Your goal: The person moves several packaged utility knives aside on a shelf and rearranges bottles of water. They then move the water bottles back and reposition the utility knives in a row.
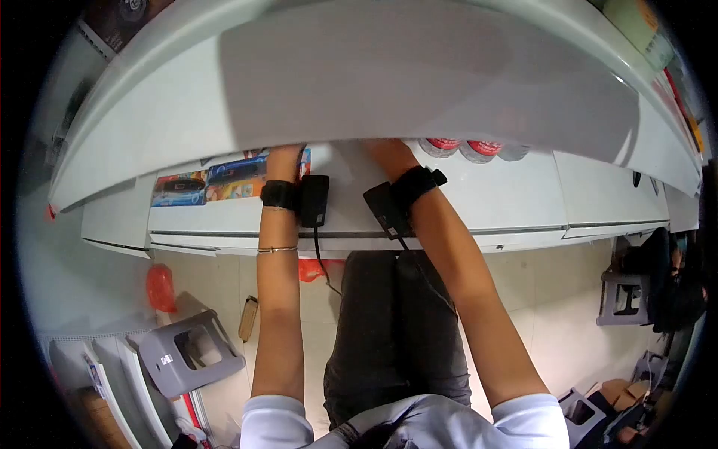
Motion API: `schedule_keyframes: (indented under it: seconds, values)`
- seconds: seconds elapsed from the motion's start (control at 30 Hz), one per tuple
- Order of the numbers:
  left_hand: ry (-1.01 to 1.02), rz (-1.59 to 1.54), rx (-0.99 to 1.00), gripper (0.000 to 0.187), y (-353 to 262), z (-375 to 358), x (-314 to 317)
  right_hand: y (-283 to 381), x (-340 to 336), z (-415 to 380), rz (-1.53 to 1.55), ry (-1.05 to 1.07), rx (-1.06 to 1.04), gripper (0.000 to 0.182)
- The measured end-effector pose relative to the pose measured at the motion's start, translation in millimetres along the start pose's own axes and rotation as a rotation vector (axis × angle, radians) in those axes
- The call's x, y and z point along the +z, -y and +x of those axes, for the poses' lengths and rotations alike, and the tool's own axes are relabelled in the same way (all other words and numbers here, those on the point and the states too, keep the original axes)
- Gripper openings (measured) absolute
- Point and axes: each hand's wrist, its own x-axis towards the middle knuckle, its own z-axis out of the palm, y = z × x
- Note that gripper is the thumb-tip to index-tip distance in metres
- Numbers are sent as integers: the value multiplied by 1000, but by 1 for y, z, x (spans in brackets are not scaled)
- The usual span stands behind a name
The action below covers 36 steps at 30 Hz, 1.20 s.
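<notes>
Both forearms reach forward over a white table (493, 198) and pass under the edge of a large white panel (359, 75), which hides the fingers of my left and right hands. Black straps with small black boxes and cables sit at both wrists. Beside my left wrist lie flat colourful packages: one blue with a dark item (179, 188), another blue and orange (235, 178). To the right of my right wrist stand clear bottles with red labels (480, 150), partly covered by the panel. What either hand holds or touches cannot be seen.
Below the table's front edge are a grey stool (191, 355) and a red bag (160, 288) at left. Another grey stool (624, 299) with dark items beside it stands at right. A cardboard box (622, 393) is at the lower right. A brown object (248, 319) lies on the floor.
</notes>
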Motion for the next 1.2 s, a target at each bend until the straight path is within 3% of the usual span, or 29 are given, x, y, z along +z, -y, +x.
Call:
schedule_keyframes:
  seconds: [0.17,0.33,0.5,0.6,0.73,0.87,1.0,1.1,1.2]
  values:
    - [-142,174,47,33,17,25,19,-10,12,1,-11,-32,17,30]
    - [-392,416,-17,32,11,31,13,28,-12,4,-6,-33,-23,28]
    - [-655,216,70,28,10,27,-1,61,-48,-1,-68,-251,-220,20]
    - [-682,-28,101,24,-7,31,-6,82,-86,-10,-117,-352,-304,20]
    - [-480,-32,103,17,-10,32,-4,100,-116,-25,-259,-325,-476,27]
    - [-246,-90,75,16,-24,30,-3,100,-118,-36,-363,-167,-665,19]
    - [88,-123,132,20,-13,28,11,94,-110,-50,-314,251,-492,16]
    - [243,185,178,35,-9,14,18,85,-105,-60,-339,369,-314,20]
    - [331,126,64,33,-13,17,15,80,-107,-61,-383,389,-177,21]
